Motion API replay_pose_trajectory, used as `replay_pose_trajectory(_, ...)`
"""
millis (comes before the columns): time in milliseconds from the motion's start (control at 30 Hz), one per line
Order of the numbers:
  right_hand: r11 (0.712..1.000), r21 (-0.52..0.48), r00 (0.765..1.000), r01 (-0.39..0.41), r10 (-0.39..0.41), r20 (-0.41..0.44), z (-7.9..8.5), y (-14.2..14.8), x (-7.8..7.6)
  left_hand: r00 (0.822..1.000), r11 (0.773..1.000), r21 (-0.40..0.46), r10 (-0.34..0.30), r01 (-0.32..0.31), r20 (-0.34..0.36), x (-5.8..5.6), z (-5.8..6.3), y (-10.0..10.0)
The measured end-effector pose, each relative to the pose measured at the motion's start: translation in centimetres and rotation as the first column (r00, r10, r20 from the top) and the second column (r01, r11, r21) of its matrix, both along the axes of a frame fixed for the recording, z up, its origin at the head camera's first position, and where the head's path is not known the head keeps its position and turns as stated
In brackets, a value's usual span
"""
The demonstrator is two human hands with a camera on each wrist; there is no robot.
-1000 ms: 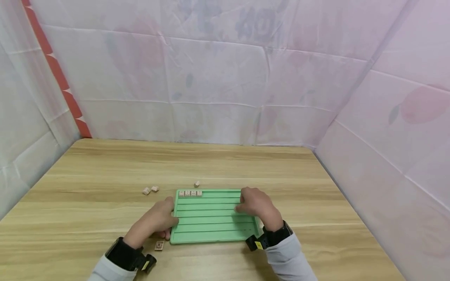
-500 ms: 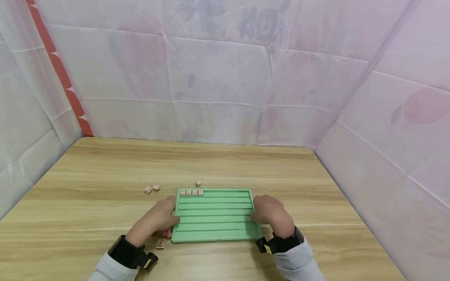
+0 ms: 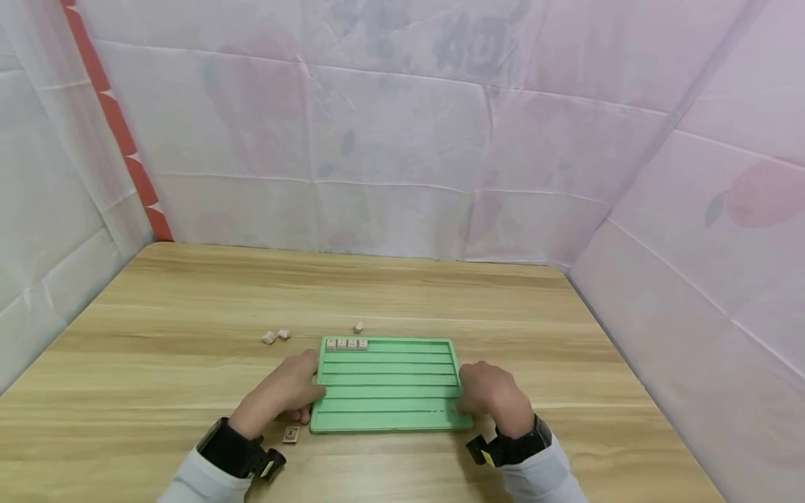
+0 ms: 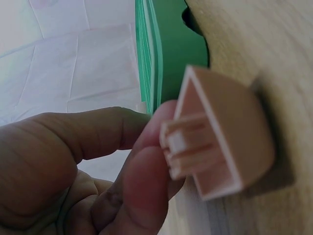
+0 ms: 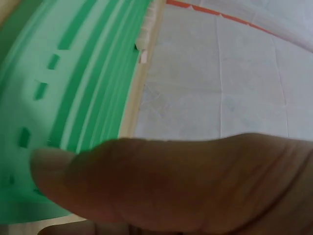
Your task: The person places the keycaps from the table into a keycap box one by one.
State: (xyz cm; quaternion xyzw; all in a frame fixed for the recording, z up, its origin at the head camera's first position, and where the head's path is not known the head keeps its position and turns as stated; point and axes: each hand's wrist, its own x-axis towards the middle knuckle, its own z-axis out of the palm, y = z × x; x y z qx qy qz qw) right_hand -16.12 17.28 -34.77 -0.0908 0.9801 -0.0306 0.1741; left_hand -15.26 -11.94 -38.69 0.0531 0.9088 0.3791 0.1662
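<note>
A green ridged tray (image 3: 390, 379) lies on the table, with several pale keycaps (image 3: 347, 344) lined up at the left of its top row. My left hand (image 3: 286, 384) grips the tray's left edge, thumb on the rim and the other fingers curled beside it. Close to those fingers, a loose keycap (image 4: 239, 132) lies with its hollow underside and stem showing. At the tray's lower right edge, my right hand (image 3: 493, 395) holds the side. The right thumb (image 4: 98, 129) is not shown there; in the right wrist view the right thumb (image 5: 146, 181) lies over the tray's corner.
Two loose keycaps (image 3: 269, 337) lie left of the tray's top corner, and another keycap (image 3: 358, 327) sits just behind its back edge. Wood-patterned table (image 3: 402, 293) surrounds the tray. Pale printed sheets (image 3: 390, 140) close off the back and sides.
My right hand has moved from over the tray's upper right down to its right edge. The left hand keeps its grip, and the head view has shifted slightly.
</note>
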Motion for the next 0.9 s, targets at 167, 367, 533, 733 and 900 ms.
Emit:
replay_pose_trajectory(167,0.999,0.023,0.998,-0.041,0.042,-0.052,-0.4,0.0,0.4,1.000,1.000,0.004,-0.003,0.003,-0.007,0.0,-0.2,0.0)
replay_pose_trajectory(367,0.998,0.028,0.995,-0.062,0.064,-0.080,-0.4,-0.1,0.6,1.000,1.000,0.011,0.003,-0.003,-0.010,0.0,-0.1,-0.1)
replay_pose_trajectory(533,0.999,0.032,0.998,-0.036,0.037,-0.048,-0.4,-0.4,0.8,1.000,1.000,0.004,0.002,-0.002,-0.015,-0.1,-0.1,-0.3)
replay_pose_trajectory(733,0.997,0.069,0.998,-0.034,0.037,-0.049,-0.5,-0.7,1.1,1.000,0.999,-0.036,0.013,-0.014,-0.020,-0.3,0.1,-0.7)
replay_pose_trajectory(900,0.994,0.110,0.998,-0.030,0.036,-0.052,-0.8,-0.7,1.1,0.999,0.999,-0.043,0.032,-0.033,-0.009,-0.2,0.4,-0.8)
